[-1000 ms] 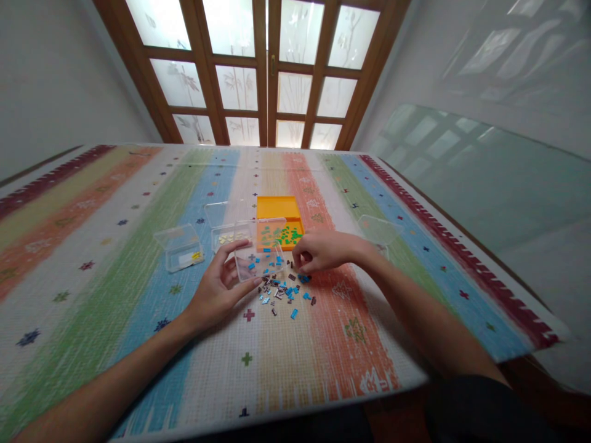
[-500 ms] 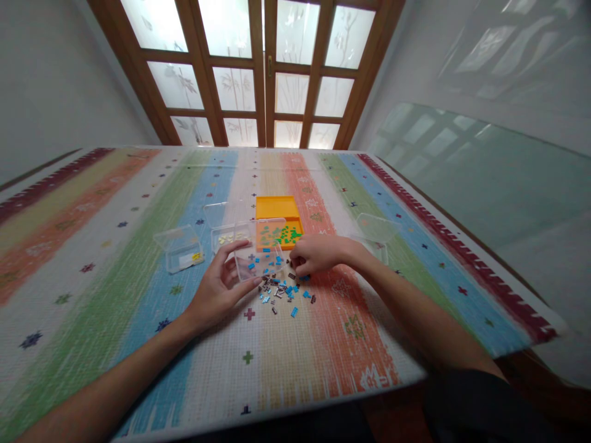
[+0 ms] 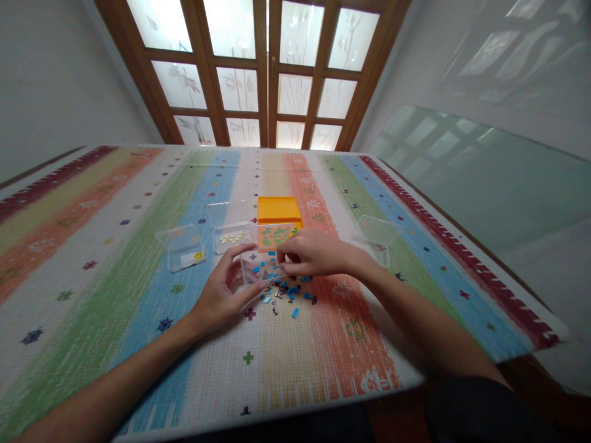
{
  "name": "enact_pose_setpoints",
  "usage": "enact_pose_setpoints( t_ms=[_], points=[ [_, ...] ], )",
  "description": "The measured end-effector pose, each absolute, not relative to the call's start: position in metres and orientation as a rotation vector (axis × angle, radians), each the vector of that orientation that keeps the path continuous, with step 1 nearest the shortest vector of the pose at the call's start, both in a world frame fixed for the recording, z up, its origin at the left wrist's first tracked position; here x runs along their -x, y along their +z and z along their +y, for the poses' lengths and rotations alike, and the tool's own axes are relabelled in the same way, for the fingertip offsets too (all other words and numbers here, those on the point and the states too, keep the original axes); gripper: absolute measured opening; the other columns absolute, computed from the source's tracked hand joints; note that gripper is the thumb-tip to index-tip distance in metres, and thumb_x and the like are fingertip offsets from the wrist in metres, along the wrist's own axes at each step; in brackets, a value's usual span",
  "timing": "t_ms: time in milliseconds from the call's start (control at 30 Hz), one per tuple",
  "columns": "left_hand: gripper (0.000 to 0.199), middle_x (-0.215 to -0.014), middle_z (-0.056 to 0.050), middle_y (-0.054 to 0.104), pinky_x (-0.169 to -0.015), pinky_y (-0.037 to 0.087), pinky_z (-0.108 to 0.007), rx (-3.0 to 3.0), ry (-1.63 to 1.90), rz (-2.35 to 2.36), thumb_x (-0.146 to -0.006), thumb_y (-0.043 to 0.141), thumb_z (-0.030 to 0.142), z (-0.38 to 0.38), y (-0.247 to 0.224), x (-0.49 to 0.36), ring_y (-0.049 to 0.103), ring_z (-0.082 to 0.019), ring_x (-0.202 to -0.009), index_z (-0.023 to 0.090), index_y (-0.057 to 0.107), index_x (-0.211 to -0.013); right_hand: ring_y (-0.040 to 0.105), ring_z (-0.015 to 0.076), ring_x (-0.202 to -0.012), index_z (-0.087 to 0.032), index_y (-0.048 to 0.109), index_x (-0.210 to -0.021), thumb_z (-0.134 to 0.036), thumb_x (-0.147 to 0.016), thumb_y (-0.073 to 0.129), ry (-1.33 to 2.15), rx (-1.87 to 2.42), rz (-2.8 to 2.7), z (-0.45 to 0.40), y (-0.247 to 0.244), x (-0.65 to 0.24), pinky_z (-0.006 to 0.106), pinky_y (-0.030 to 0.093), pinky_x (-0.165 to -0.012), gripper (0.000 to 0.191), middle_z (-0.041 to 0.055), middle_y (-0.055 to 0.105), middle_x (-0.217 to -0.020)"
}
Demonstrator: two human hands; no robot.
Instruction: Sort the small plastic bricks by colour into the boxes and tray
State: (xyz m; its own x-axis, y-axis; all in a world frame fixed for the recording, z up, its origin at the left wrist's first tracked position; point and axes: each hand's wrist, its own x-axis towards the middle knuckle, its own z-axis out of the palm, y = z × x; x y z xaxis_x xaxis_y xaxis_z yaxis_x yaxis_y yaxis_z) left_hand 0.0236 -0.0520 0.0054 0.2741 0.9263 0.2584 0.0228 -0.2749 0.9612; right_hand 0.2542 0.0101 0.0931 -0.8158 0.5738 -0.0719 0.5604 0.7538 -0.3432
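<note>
My left hand (image 3: 226,283) grips a clear plastic box (image 3: 249,271) by its left side, thumb in front and fingers behind. Several small blue bricks (image 3: 257,269) lie in this box. Over its right part is my right hand (image 3: 314,252), fingers pinched together; whatever is between the fingertips is too small and hidden to name. Just in front of the box lies a loose pile of tiny blue and dark brown bricks (image 3: 279,293) on the cloth. An open orange box (image 3: 278,210) with green pieces (image 3: 277,235) stands behind, partly covered by the clear box and my right hand.
To the left are an open clear box (image 3: 215,245) with cream pieces and another clear box (image 3: 172,263) with yellow pieces. A further open clear box (image 3: 386,253) stands right, partly behind my right forearm. The striped tablecloth (image 3: 286,363) covers the table.
My right hand has moved left from the pile's right edge to over the clear box. My left hand keeps its hold on the box, and the view has shifted slightly.
</note>
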Motion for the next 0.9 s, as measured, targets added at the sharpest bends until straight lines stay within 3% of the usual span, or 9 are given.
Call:
enact_pose_setpoints(
  t_ms=[233, 433, 633, 767, 900],
  points=[
    [0.061, -0.128, -0.007, 0.069, -0.099, 0.063, -0.039, -1.575, 1.146, 0.915, -0.084, 0.081, 0.021, -0.051, 0.006, -0.023, 0.075, -0.021, -0.107, 0.026, 0.051, -0.137, 0.053, 0.0144, -0.076, -0.017, 0.063, -0.088, -0.02, -0.093, 0.056, 0.56, 0.766, -2.805, 0.01, 0.082, -0.251, 0.027, 0.037, -0.07, 0.009, 0.0052, 0.068, -0.087],
    [0.062, -0.128, -0.007, 0.068, -0.098, 0.063, -0.039, -1.58, 1.139, 0.913, -0.085, 0.082, 0.026, -0.051, 0.006, -0.022, 0.075, -0.021, -0.105, 0.028, 0.05, -0.138, 0.053, 0.0105, -0.07, -0.019, 0.063, -0.088, -0.019, -0.088, 0.06, 0.777, 0.634, -2.637, 0.01, 0.08, -0.252, 0.024, 0.038, -0.067, 0.003, -0.0012, 0.066, -0.08],
    [0.062, -0.132, -0.008, 0.065, -0.099, 0.062, -0.041, -1.602, 1.135, 0.94, -0.084, 0.082, 0.026, -0.052, 0.006, -0.02, 0.073, -0.021, -0.106, 0.026, 0.051, -0.138, 0.056, 0.0099, -0.071, -0.016, 0.069, -0.096, -0.018, -0.091, 0.063, 0.77, 0.603, -2.588, 0.013, 0.072, -0.25, 0.024, 0.042, -0.068, 0.008, 0.0027, 0.072, -0.091],
    [0.061, -0.123, -0.006, 0.068, -0.098, 0.062, -0.041, -1.6, 1.129, 0.937, -0.085, 0.081, 0.025, -0.052, 0.008, -0.02, 0.074, -0.02, -0.103, 0.026, 0.051, -0.138, 0.059, 0.0108, -0.073, -0.017, 0.072, -0.093, -0.021, -0.095, 0.062, 0.77, 0.588, -2.578, 0.015, 0.07, -0.25, 0.024, 0.044, -0.071, 0.011, 0.0031, 0.073, -0.086],
    [0.059, -0.131, -0.008, 0.066, -0.098, 0.063, -0.041, -1.598, 1.141, 0.94, -0.085, 0.081, 0.025, -0.052, 0.009, -0.021, 0.074, -0.021, -0.105, 0.027, 0.051, -0.137, 0.061, 0.0108, -0.074, -0.017, 0.072, -0.095, -0.023, -0.097, 0.061, 0.807, 0.623, -2.573, 0.014, 0.071, -0.251, 0.024, 0.043, -0.071, 0.013, 0.0028, 0.073, -0.085]
  ],
)
